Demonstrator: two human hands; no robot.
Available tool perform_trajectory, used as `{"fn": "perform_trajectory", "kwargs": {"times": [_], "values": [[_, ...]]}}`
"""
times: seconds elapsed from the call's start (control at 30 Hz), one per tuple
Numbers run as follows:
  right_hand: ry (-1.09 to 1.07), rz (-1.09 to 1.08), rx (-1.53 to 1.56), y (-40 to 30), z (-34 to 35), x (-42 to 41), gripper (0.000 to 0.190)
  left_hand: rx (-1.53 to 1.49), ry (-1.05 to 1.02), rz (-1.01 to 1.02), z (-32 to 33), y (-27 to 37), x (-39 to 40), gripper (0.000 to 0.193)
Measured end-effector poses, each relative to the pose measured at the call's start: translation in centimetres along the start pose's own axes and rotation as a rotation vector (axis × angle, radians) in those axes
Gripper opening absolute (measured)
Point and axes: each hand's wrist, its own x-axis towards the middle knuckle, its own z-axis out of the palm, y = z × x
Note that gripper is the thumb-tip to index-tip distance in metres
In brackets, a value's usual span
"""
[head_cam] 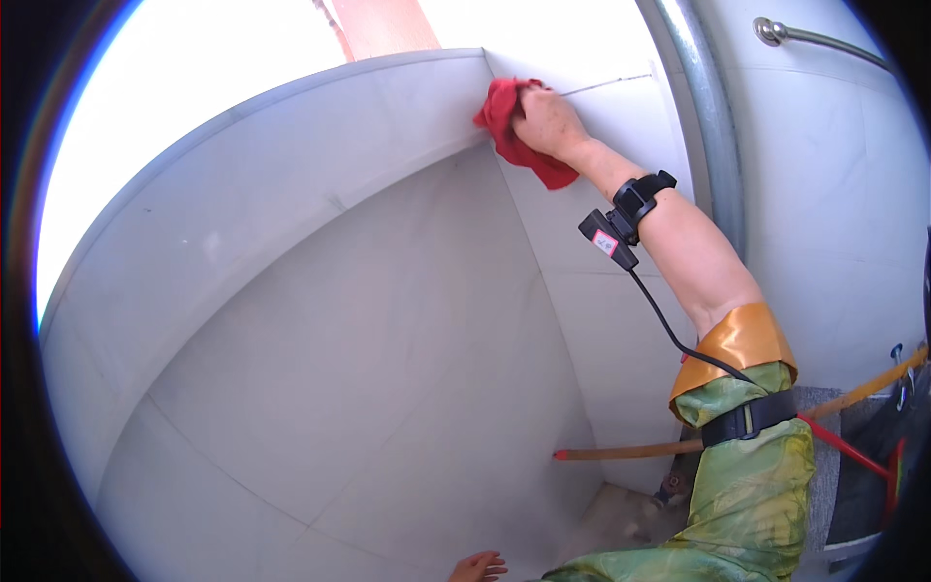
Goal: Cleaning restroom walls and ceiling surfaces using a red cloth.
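Observation:
Bunched in my right hand (547,122) is a red cloth (554,172), pressed near the inner corner where a pale windowsill (393,94) meets the white tiled side wall (593,327). My right arm is stretched out, with a black strapped device (611,236) and its cable on the forearm. At the bottom edge, part of my left hand (478,566) shows with its fingers slightly apart. Nothing is seen in it, and it is nearest to the light tiled wall (378,349) below the sill.
A metal pipe (702,94) runs vertically beside the opening. Further right is a metal bar (836,46) on the wall. Low on the right are a wooden stick (618,452), a red-handled tool (847,445) and a valve-like fitting (670,486). Bright light fills the opening beyond the sill.

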Motion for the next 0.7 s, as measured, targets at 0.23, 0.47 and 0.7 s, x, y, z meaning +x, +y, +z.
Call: {"fn": "perform_trajectory", "kwargs": {"times": [0.23, 0.47, 0.7], "values": [[0.299, 0.353, 0.212, -4.7, 4.2, 2.4, 0.043, -0.079, 0.003, -0.169, 4.4, 0.4, -2.3, 0.044], [0.558, 0.134, 0.28, -19.6, 1.2, 3.8, 0.03, -0.126, 0.044, -0.187, -0.2, -0.5, -7.9, 0.043], [0.552, -0.488, 0.679, -49.5, -5.8, -1.0, 0.032, -0.069, 0.127, -0.031, -8.0, -5.1, -15.0, 0.043]]}}
